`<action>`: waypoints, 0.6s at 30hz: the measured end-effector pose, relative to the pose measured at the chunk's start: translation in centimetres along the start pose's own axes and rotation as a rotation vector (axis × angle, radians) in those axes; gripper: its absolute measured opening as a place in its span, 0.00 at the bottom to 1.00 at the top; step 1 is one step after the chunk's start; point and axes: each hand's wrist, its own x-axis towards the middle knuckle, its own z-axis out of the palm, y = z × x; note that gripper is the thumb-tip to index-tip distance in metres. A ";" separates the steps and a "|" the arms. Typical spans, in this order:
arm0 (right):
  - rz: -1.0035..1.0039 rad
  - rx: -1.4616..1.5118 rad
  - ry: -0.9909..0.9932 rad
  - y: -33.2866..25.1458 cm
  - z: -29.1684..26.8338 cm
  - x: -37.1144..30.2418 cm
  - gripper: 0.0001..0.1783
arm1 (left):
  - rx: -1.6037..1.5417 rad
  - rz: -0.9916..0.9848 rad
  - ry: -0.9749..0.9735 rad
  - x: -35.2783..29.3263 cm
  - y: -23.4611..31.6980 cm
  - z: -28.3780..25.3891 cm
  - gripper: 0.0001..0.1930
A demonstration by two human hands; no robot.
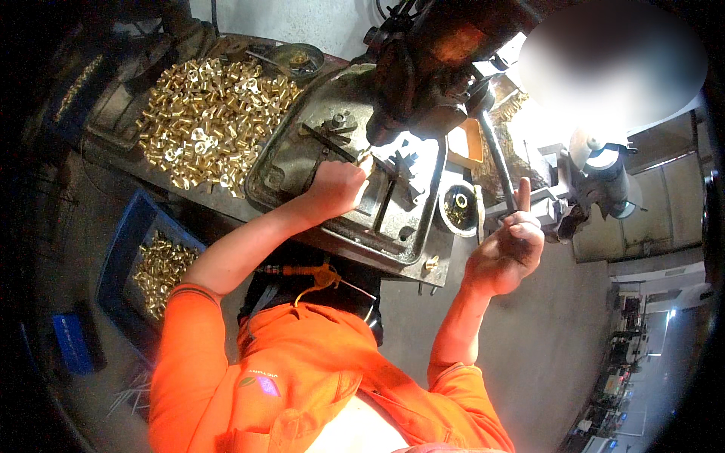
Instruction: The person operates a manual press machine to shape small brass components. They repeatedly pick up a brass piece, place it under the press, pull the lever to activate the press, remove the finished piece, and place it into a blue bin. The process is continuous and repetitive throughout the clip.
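Observation:
My left hand (334, 192) is closed over the drill press table (291, 170). A small brass fitting (366, 164) shows at its fingertips, just below the dark drill press head (393, 113); the fingers hide most of it. My right hand (506, 255) wraps round the lower end of the press's long metal lever (496, 155), with one finger stretched upward. Clamp blocks (340, 124) and dark bars are fixed on the slotted table around my left hand.
Many brass fittings (211, 124) lie heaped at the left. Below them, a blue crate (121, 260) holds more. A round bowl (445, 215) and one loose fitting (431, 263) are on the right; an orange air gun (326, 277) hangs at the front. Beyond the lever stands a grinder-like machine (608, 181).

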 end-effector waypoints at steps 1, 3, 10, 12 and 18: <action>0.021 0.022 0.006 0.2 -0.2 -0.3 0.06 | 0.001 -0.005 -0.008 0.1 0.0 0.1 0.18; 0.036 0.042 0.000 0.5 -0.4 -0.8 0.06 | -0.025 -0.002 -0.017 0.1 -0.2 0.0 0.21; 0.001 -0.015 -0.009 1.4 -0.6 -2.3 0.02 | -0.041 0.038 0.063 0.2 0.3 -0.7 0.13; -0.023 -0.069 0.016 1.6 -0.4 -2.7 0.01 | -0.033 0.038 0.044 0.2 0.1 -0.5 0.11; -0.183 -0.216 -0.087 3.1 -1.2 -3.2 0.02 | -0.008 0.055 0.056 0.1 0.0 -0.4 0.10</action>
